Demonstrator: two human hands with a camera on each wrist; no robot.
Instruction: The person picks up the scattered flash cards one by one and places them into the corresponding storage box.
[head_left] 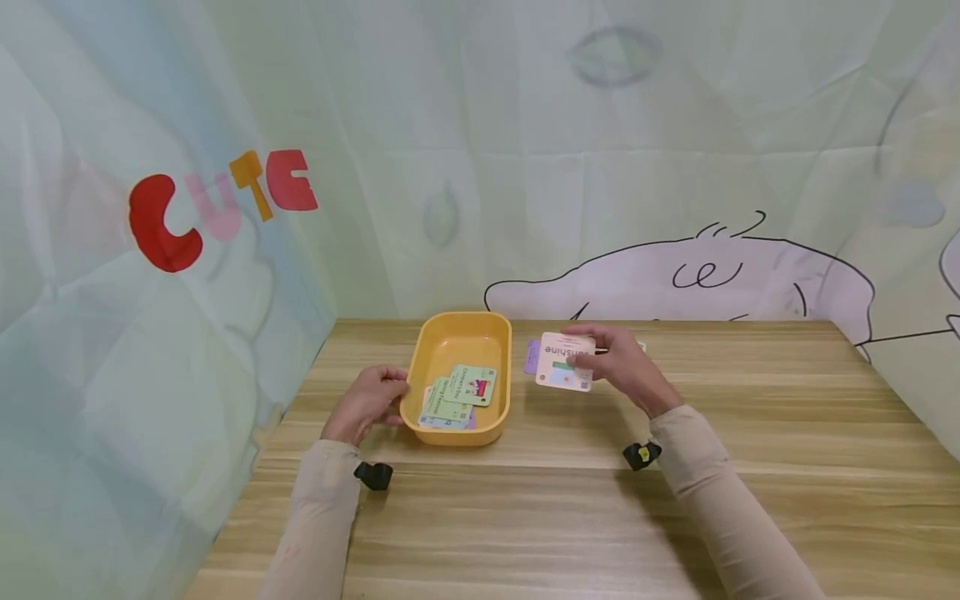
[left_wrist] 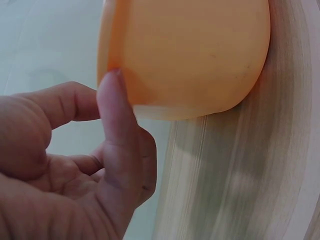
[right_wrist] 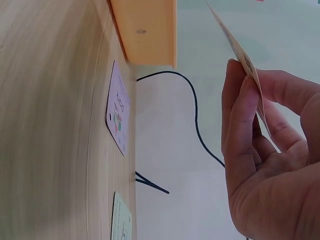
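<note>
A yellow plastic bin (head_left: 457,437) stands on the wooden table, holding several overlapping cards, among them a green card (head_left: 474,385) on top. My left hand (head_left: 369,403) grips the bin's left side, thumb and fingers at its wall, as the left wrist view shows from close by. In my right hand (head_left: 626,367) is a pink card (head_left: 558,375) with the word "sunshine", pinched between thumb and fingers above the table. Behind it on the table lies a purple card (right_wrist: 117,110), partly covered in the head view. Farther right lies a pale green card (right_wrist: 121,220), mostly hidden behind the hand.
The wooden table (head_left: 525,525) meets a fabric backdrop (head_left: 420,233) at its back and left edges. The backdrop carries coloured letters and a line drawing. A black wrist device (head_left: 373,476) sits on the left wrist, another black device (head_left: 642,455) on the right.
</note>
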